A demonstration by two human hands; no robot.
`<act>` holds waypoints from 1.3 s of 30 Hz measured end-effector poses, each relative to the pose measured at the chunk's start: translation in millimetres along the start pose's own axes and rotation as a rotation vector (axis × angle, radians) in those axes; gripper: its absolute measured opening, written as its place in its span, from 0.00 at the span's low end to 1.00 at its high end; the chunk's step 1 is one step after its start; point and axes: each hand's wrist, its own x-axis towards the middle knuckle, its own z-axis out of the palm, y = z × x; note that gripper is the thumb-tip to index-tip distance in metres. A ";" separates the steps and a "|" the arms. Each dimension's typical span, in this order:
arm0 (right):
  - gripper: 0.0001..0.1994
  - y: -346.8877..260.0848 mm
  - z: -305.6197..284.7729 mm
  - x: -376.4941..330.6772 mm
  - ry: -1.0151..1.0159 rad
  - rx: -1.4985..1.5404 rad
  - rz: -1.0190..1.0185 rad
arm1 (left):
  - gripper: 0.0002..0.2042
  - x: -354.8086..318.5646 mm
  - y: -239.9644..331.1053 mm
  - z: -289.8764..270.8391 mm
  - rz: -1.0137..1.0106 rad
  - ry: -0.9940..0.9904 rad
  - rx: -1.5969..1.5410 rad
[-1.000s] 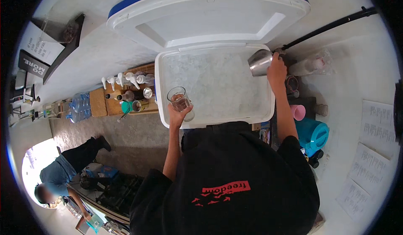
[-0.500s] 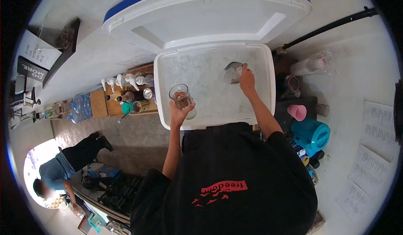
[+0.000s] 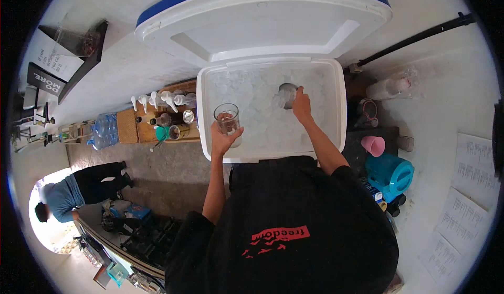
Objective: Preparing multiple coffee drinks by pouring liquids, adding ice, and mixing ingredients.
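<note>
White plastic walls frame the open cooler [image 3: 340, 110] in front of you, its blue-edged lid [image 3: 262, 18] tipped back and its inside filled with crushed ice [image 3: 252, 105]. Your right hand [image 3: 301, 105] is down in the ice toward the back right of the cooler, fingers [image 3: 297, 91] wrapped around a metal cup [image 3: 286, 94] that lies tilted in the ice with its mouth partly buried. Your left hand [image 3: 224, 136] holds a clear glass [image 3: 227, 119] upright over the front left part of the cooler, just inside its near rim; the thumb and fingers are curled around the lower part of the glass, pinching it from below and the sides. The two hands are apart, with a stretch of ice between them. To the left of the cooler, a wooden tray [image 3: 157, 131] carries several white pump bottles [image 3: 163, 99], small jars and a green cup. Further left stand large water bottles [image 3: 102, 131] on the floor. To the right of the cooler you can see a pink cup [image 3: 374, 145], a turquoise jug [image 3: 391, 173] and a clear plastic bottle [image 3: 388, 86] lying on its side. Another person [image 3: 73, 191] in a blue top and dark trousers bends over at the lower left, well apart from you.
</note>
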 end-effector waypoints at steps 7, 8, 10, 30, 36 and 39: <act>0.20 5.1 12.8 13.1 0.005 0.204 0.082 | 0.23 6.4 2.6 7.0 -0.056 -0.030 0.056; 0.20 3.1 14.2 9.9 0.000 0.205 0.082 | 0.23 5.4 1.3 5.6 -0.059 -0.028 0.057; 0.20 0.6 17.1 2.2 0.001 0.213 0.104 | 0.26 4.2 0.4 4.0 -0.041 -0.025 0.161; 0.08 -20.6 -52.2 0.6 -0.270 0.925 0.065 | 0.26 19.9 -5.8 -2.2 0.003 -0.068 0.313; 0.05 -59.8 -145.1 -11.8 -0.229 0.605 -0.159 | 0.28 41.1 -11.0 29.5 0.128 -0.132 0.370; 0.04 -87.8 -170.0 -25.8 -0.263 0.405 -0.190 | 0.28 47.4 -11.6 43.6 0.211 -0.125 0.342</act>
